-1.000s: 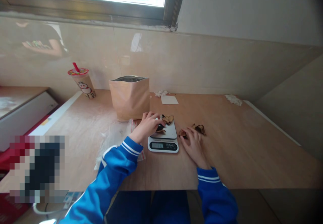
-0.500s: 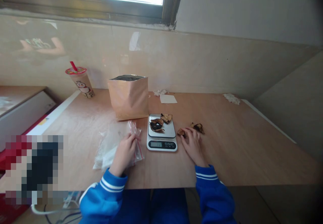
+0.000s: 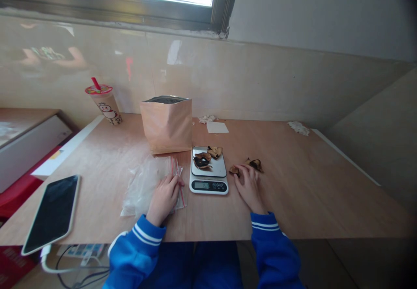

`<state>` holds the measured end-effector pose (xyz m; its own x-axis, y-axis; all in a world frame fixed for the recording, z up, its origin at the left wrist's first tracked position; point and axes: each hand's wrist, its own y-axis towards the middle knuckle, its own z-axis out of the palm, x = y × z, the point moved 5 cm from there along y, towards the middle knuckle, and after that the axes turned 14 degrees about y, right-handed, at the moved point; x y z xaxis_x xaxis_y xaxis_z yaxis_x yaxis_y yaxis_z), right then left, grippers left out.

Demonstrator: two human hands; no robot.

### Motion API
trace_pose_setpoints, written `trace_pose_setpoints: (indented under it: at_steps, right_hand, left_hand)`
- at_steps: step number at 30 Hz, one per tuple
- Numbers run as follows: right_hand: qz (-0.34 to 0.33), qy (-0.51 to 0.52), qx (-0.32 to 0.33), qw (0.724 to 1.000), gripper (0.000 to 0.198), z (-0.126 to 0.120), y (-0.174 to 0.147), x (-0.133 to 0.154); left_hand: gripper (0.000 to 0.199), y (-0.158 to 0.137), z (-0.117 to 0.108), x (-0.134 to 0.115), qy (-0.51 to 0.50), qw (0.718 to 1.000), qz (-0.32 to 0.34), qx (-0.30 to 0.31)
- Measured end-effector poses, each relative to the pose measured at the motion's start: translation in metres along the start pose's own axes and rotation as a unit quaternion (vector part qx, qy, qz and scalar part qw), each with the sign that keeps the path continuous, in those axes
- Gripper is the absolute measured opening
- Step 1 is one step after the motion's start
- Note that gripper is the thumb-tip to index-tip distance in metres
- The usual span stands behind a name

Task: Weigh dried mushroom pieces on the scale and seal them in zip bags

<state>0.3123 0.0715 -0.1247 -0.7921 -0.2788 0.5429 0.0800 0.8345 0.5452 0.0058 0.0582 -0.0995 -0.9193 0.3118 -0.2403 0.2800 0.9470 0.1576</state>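
Observation:
My left hand [image 3: 165, 195] rests on clear plastic zip bags [image 3: 141, 189], its fingers curled together over the red-striped zip edge. To its right stands a white kitchen scale [image 3: 209, 186] with a lit display whose digits are hard to read. Several dried mushroom pieces [image 3: 202, 162] lie on its metal plate. On the table right of the scale, my right hand [image 3: 249, 189] has its thumb and forefinger closed around a small dried mushroom piece [image 3: 233, 170]. Another dried mushroom piece [image 3: 255, 164] lies just beyond the other fingers.
Behind the zip bags stands an open brown paper pouch [image 3: 167, 126]. A drink cup with straw [image 3: 107, 106] is at the back left, and a tablet [image 3: 52, 213] lies at the front left. White paper [image 3: 217, 127] and crumpled tissue [image 3: 299, 128] lie near the wall.
The zip edge under my left hand, raised before, now lies flatter, and that hand has shifted slightly right. The scale's digits have changed. My right hand stays put.

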Motion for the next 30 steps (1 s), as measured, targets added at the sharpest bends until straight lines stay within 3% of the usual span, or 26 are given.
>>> trace_pose_setpoints:
  at_steps: [8, 11, 14, 16, 19, 23, 30]
  right_hand:
    - [0.002, 0.003, 0.001, 1.000, 0.027, 0.000, 0.000, -0.001]
    - [0.009, -0.009, -0.015, 1.000, 0.026, -0.002, 0.000, -0.002]
    - [0.014, -0.019, -0.027, 0.999, 0.028, -0.004, 0.000, -0.001]
    - [0.013, -0.023, -0.032, 0.999, 0.031, -0.004, 0.001, 0.001]
    - [0.014, -0.024, -0.059, 0.998, 0.032, -0.008, 0.002, 0.004]
    - [0.011, -0.015, -0.076, 0.997, 0.029, -0.009, 0.003, 0.005]
    - [0.008, -0.020, -0.026, 0.999, 0.023, -0.004, 0.003, 0.006]
  left_hand:
    - [0.027, -0.003, -0.006, 0.001, -0.020, 0.998, -0.015, -0.065]
    - [0.024, -0.012, -0.015, 0.004, -0.046, 0.987, -0.060, -0.140]
    - [0.024, -0.023, -0.030, 0.002, -0.040, 0.969, -0.057, -0.239]
    - [0.025, -0.027, -0.036, 0.004, -0.016, 0.959, -0.075, -0.272]
    - [0.026, -0.023, -0.032, 0.011, 0.030, 0.971, -0.107, -0.210]
    - [0.033, -0.016, -0.015, 0.017, 0.078, 0.990, -0.067, -0.100]
    - [0.029, -0.016, -0.011, 0.018, 0.057, 0.994, -0.060, -0.068]
